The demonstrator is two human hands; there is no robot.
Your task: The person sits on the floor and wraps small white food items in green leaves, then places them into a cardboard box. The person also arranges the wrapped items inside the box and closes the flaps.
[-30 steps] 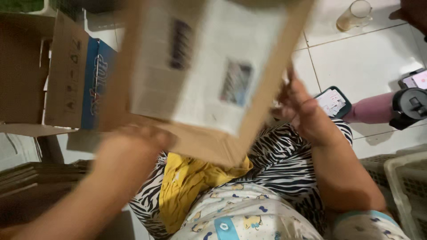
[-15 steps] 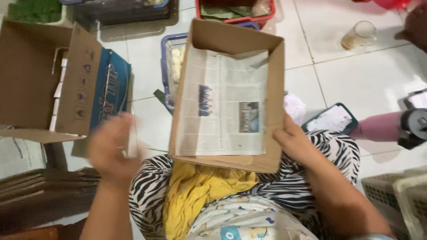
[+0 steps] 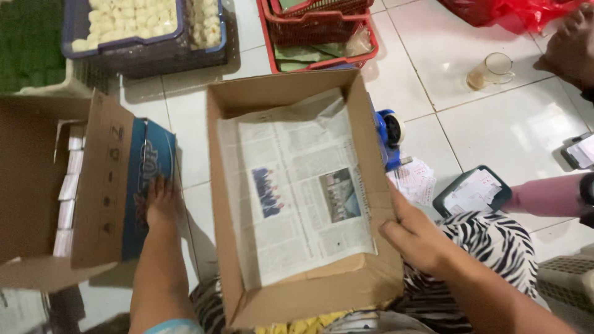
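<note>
A shallow cardboard box (image 3: 362, 130) lined with a sheet of newspaper (image 3: 297, 192) rests on my lap, open side up. My right hand (image 3: 417, 238) grips its right wall near the front corner. My left hand (image 3: 162, 203) lies flat, fingers spread, on the blue flap of a second open cardboard box (image 3: 102, 185) on the floor at the left; that box holds a row of white packets (image 3: 67, 192).
A blue crate of pale round pieces (image 3: 142, 28) and a red basket (image 3: 322, 31) stand at the back. A blue tape dispenser (image 3: 390, 133), a glass cup (image 3: 492, 69), a dark tray with papers (image 3: 473, 192) and a phone (image 3: 581, 151) lie at the right. Another person's hand (image 3: 572, 46) shows top right.
The newspaper-lined box came down from a raised, tilted position onto my lap. My left hand let go of it and moved left onto the other box's flap.
</note>
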